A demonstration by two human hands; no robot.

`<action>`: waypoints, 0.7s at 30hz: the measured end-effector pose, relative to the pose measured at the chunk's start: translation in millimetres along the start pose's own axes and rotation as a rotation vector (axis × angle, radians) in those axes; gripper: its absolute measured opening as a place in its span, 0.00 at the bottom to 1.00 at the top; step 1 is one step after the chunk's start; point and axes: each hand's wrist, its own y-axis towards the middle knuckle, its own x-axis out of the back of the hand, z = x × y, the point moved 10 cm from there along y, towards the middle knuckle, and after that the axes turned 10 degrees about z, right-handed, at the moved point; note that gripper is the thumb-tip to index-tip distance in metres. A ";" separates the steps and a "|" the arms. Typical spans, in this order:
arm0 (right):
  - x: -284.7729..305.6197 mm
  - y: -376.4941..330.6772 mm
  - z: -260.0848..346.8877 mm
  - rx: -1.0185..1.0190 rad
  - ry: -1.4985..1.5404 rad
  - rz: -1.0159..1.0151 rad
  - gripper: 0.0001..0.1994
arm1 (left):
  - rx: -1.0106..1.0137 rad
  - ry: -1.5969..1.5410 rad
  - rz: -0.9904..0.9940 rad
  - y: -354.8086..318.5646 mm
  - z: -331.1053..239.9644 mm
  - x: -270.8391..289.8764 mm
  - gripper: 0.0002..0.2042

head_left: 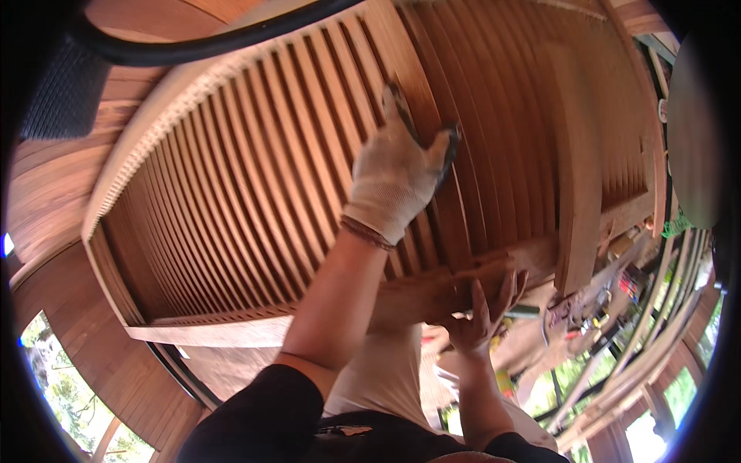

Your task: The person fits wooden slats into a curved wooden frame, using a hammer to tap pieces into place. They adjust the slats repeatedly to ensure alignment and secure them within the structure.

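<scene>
A large louvered wooden shutter [255, 177] fills the upper middle of the view, with many parallel slats on both sides of a middle rail [413, 73]. My left hand [397, 166], in a whitish knit glove with dark-coated fingers, grips that rail, its fingers on one side and the thumb on the other. My bare right hand [485, 315] is lower and to the right, its fingers spread against the bottom rail [440, 297]. The palm of the right hand is partly hidden from me.
A black hose or cable [224, 45] curves across the upper left. Wooden planks [100, 339] line the left side. Tools and scraps lie cluttered on a surface [602, 309] at the lower right, near long wooden strips [656, 339]. A blurred greyish shape [695, 131] is at the far right.
</scene>
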 end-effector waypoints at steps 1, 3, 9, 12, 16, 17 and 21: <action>-0.2 -1.5 1.4 0.004 0.008 -0.017 0.43 | 0.002 -0.051 0.022 1.1 2.9 0.5 0.49; -2.2 -1.7 1.9 0.004 -0.006 -0.010 0.43 | -0.003 0.003 -0.032 -1.2 3.7 7.5 0.50; 1.4 3.6 4.1 -0.023 -0.009 0.042 0.44 | 0.043 0.039 0.048 -14.5 -14.3 12.5 0.51; 14.7 15.3 11.4 -0.074 0.005 0.084 0.43 | -0.020 0.016 -0.050 -10.0 -12.8 16.9 0.50; 79.9 40.7 9.2 -0.009 -0.017 0.033 0.42 | -0.002 0.004 -0.036 -6.3 -9.4 20.1 0.50; 102.9 45.9 -5.0 0.001 -0.036 -0.056 0.42 | 0.009 0.005 -0.042 -8.7 -8.9 23.8 0.49; 127.7 80.7 -120.9 -0.352 -0.377 -0.077 0.43 | -0.080 0.079 -0.158 -7.0 -24.1 28.0 0.47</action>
